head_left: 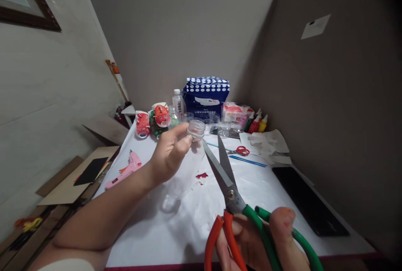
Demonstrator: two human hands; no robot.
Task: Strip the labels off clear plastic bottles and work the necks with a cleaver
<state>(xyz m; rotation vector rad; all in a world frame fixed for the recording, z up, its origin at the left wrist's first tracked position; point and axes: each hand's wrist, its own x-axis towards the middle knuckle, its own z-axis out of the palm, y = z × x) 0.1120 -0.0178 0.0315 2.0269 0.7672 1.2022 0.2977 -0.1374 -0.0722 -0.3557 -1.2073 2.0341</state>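
Grey panels point(188, 32) stand behind a table point(147, 237) laid with white. Above its middle, raised off the surface, is a clear neck point(196, 129) with a round mouth, pinched between the thumb and fingers of the left hand point(171, 153). I cannot tell whether the clear ring point(171, 205) lower down belongs to the same piece. Such a small, smooth rim could slip or twist if pressed from one side, since the fingers seem to hold only its edge.

Just beside it are the scissors point(230, 193), blades parted, the nearer tip pointing close to the neck and the left fingertips; contact cannot be made out. A skid off slick plastic could nick the thumb. The right hand point(245, 233) is curled loosely about the green and orange handles, its thumb raised along the green one; such a grip might let the blades swing under a hard squeeze.

Beyond the blades lie small red scissors point(242, 150) and blue sticks point(248, 161), which a dropped piece could knock. A red scrap point(202, 175) lies nearer. Farther out, a pink glue gun point(125, 170) rests on the left; if hot, it could burn a straying forearm. A black slab point(309, 200) lies right, where falling scissors might scratch it.
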